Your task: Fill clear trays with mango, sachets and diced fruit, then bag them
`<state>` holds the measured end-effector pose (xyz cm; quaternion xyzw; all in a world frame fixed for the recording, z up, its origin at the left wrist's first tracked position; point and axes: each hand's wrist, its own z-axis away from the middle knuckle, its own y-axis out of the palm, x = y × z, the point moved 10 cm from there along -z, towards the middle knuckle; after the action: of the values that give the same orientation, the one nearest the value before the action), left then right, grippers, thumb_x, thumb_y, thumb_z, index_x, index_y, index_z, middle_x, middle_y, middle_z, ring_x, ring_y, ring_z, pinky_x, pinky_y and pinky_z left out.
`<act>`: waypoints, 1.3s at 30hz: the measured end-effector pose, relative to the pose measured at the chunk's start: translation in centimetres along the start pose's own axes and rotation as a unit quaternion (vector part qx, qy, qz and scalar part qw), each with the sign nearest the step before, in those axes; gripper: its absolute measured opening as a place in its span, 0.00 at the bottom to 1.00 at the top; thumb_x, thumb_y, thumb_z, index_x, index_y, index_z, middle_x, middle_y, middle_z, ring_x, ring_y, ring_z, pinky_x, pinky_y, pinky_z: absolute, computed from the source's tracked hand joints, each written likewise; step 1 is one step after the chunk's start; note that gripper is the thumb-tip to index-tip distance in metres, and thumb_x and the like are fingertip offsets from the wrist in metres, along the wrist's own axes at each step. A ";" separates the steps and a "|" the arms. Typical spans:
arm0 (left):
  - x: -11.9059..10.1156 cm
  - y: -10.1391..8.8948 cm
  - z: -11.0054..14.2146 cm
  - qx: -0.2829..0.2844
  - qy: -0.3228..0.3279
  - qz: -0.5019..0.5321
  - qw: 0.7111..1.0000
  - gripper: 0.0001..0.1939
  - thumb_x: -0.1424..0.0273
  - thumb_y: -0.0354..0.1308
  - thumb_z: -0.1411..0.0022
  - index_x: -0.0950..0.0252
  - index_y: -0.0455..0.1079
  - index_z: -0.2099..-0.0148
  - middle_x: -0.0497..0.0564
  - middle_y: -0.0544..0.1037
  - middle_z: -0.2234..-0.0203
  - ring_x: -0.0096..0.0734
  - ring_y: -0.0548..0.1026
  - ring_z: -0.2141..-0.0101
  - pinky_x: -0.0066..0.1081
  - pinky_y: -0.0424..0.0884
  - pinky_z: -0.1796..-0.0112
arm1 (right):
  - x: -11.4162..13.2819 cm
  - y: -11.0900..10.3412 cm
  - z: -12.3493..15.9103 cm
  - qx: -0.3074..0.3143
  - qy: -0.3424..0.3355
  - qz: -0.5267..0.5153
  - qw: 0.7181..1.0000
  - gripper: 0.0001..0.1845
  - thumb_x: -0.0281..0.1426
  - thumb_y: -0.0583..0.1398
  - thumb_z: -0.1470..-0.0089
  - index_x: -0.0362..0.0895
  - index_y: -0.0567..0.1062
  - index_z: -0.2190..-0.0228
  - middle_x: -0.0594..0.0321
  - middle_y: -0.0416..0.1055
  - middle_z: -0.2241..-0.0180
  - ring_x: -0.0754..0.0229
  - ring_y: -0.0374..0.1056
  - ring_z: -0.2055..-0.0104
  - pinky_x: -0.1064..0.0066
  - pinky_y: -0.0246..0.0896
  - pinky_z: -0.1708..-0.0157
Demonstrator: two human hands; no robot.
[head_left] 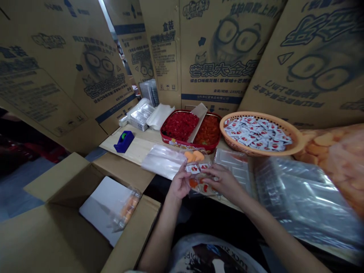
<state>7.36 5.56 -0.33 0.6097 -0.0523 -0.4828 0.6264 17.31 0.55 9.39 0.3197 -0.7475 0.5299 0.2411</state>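
We see the left hand (pixel 181 181) close its fingers on the left side of the clear tray (pixel 209 191), perhaps to keep it steady. The right hand (pixel 224 180) is bent over the tray from the other side, its fingers partly curled; we cannot tell whether they grip anything. The tray is in front of the body, at the near edge of the bench (pixel 139 147), and it carries orange pieces (pixel 195 156) and white sachets (pixel 192 168).

Behind it, the red tin (pixel 173 142) and the orange basket (pixel 297 138) stand side by side, we suppose for easy reach. A pale divider (pixel 198 121) separates the two red fillings, probably against mixing. Flat plastic bags (pixel 162 159) lie at left, near the blue tape dispenser (pixel 124 142).

The bench is of pale wood. Tall printed cartons (pixel 216 45) enclose it like walls, and an open box (pixel 65 227) stands beside us at left, in rather dim light.
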 end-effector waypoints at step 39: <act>-0.8 -2.4 0.8 -0.024 0.001 -0.010 1.000 0.39 0.82 0.54 0.54 0.55 0.54 0.39 0.51 0.72 0.52 0.35 0.74 0.59 0.40 0.68 0.55 | -12.9 -5.6 -2.4 -0.227 0.171 0.272 0.919 0.21 0.36 0.45 0.42 0.43 0.75 0.60 0.53 0.66 0.59 0.50 0.56 0.54 0.55 0.46 0.54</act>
<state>5.10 6.03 -1.62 0.5954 -0.0336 -0.4896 0.6361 30.22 4.43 4.73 -0.0549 -0.8531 0.4379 0.2784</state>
